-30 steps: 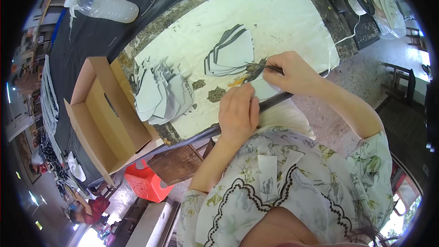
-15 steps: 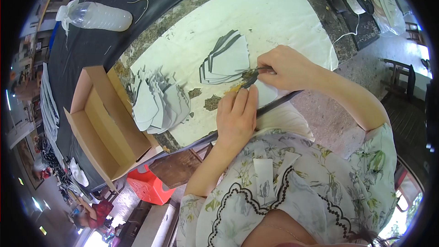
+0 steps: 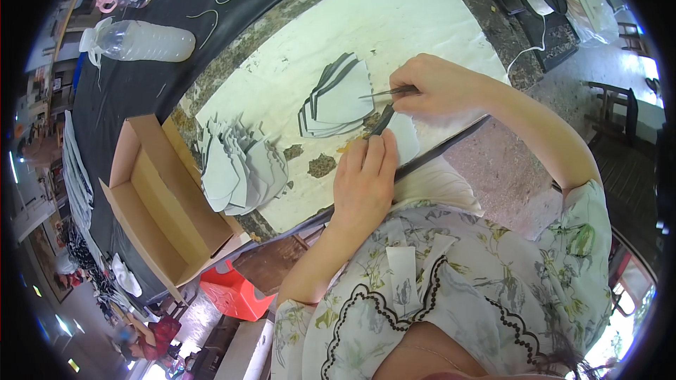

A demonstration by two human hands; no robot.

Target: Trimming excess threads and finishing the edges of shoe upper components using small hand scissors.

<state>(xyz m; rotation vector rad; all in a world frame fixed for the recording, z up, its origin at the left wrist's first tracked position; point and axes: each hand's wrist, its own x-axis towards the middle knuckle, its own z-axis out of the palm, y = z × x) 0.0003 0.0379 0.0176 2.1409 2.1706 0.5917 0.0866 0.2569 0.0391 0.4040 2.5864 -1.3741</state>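
Note:
At the near edge of the worktable, my left hand (image 3: 362,186) presses its closed fingertips on a white flat cut piece (image 3: 404,137) with a black strip (image 3: 382,121) along its side; the thumb is hidden. My right hand (image 3: 433,81) is closed around a thin, pointed dark metal tool (image 3: 396,91), whose tip points left over the stack. The right fingers are close to the strip's upper end; whether they touch it I cannot tell. Just beyond lies a fanned stack of black-edged white pieces (image 3: 346,102). A larger loose pile of similar pieces (image 3: 243,169) is on the left.
White paper (image 3: 429,21) with torn patches covers the speckled tabletop. An open cardboard box (image 3: 165,204) stands left, with a red plastic stool (image 3: 236,294) below it. A clear bottle (image 3: 144,41) lies on the black surface, and a dark machine (image 3: 553,35) stands far right.
My right hand and the tool have moved up, away from the strip, baring more of it. My left hand stays on the piece. The view has shifted slightly.

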